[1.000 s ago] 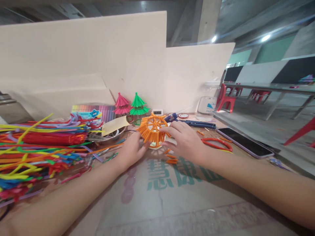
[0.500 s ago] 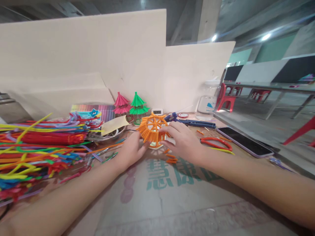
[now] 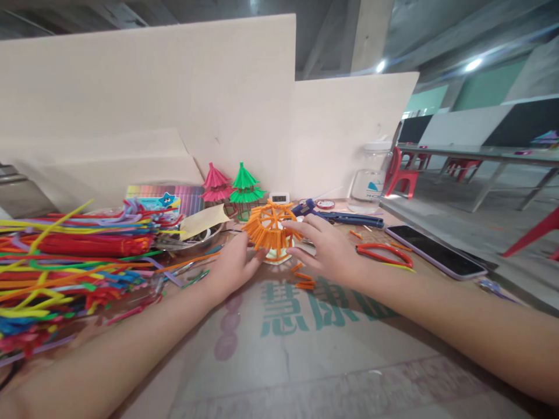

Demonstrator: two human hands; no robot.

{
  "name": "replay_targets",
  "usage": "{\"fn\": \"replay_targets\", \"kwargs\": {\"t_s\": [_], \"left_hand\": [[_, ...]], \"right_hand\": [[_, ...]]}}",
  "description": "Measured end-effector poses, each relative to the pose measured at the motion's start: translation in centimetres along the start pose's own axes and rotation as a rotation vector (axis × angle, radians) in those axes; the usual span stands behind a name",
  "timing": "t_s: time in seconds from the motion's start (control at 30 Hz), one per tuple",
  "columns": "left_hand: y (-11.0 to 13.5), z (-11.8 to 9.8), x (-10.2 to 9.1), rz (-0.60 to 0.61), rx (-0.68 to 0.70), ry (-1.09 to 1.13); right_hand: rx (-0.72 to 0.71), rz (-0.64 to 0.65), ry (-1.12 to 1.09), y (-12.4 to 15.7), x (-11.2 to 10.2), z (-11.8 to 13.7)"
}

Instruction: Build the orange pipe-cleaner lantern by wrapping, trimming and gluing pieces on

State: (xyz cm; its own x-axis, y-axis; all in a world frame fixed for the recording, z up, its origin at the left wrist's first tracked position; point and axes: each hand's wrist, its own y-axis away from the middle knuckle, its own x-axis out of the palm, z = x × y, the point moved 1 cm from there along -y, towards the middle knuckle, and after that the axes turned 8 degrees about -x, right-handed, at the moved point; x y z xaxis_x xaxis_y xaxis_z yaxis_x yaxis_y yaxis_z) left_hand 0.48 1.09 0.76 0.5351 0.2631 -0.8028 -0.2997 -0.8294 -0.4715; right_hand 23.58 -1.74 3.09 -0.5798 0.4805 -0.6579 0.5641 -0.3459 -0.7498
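A small orange pavilion-like model [image 3: 268, 233] made of pipe cleaners stands on a pale round base. Its roof has a ring of short strips around an open, spoked top. My left hand [image 3: 231, 265] grips its left side, thumb at the lower edge and the other fingers mostly hidden behind. At the right side, my right hand [image 3: 329, 247] curves its fingers and thumb around the roof's edge; whether a small piece is pinched there I cannot make out. Short orange offcuts [image 3: 304, 285] lie just in front. Behind stand a pink model [image 3: 215, 185] and a green model [image 3: 243, 189] with similar roofs.
Piled pipe cleaners [image 3: 74, 262] cover the left side, beside a metal bowl [image 3: 209, 240] and a marker set [image 3: 163, 201]. Rightward are a glue gun [image 3: 305, 208], red-handled pliers [image 3: 379, 256], a phone [image 3: 434, 251] and a clear bottle [image 3: 369, 180]. Pale boards [image 3: 152, 105] rise behind.
My right hand has shifted very slightly right, and the orange roof is tilted a little differently. My left hand stays in nearly the same place.
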Motion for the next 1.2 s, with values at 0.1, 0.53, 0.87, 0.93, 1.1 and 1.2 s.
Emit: {"fn": "replay_targets", "kwargs": {"t_s": [0.1, 0.53, 0.87, 0.93, 1.1, 1.2], "left_hand": [[0.06, 0.01, -0.01, -0.004, 0.006, -0.017], [0.09, -0.09, -0.03, -0.016, 0.013, -0.022], [0.10, -0.24, -0.14, 0.002, -0.002, -0.032], [0.11, -0.33, -0.16, 0.002, -0.004, -0.035], [0.14, -0.54, -0.17, 0.002, 0.002, -0.039], [0.20, -0.56, -0.16, -0.005, 0.036, -0.032]], "right_hand": [[0.005, -0.008, -0.001, 0.02, 0.03, 0.02], [-0.041, 0.023, 0.029, -0.05, 0.03, 0.19], [-0.054, -0.023, 0.042, -0.11, -0.09, 0.23], [-0.055, -0.026, 0.036, -0.16, -0.10, 0.19], [-0.041, -0.029, 0.032, -0.30, 0.01, 0.17], [-0.024, -0.016, 0.035, -0.34, 0.08, 0.20]]}}
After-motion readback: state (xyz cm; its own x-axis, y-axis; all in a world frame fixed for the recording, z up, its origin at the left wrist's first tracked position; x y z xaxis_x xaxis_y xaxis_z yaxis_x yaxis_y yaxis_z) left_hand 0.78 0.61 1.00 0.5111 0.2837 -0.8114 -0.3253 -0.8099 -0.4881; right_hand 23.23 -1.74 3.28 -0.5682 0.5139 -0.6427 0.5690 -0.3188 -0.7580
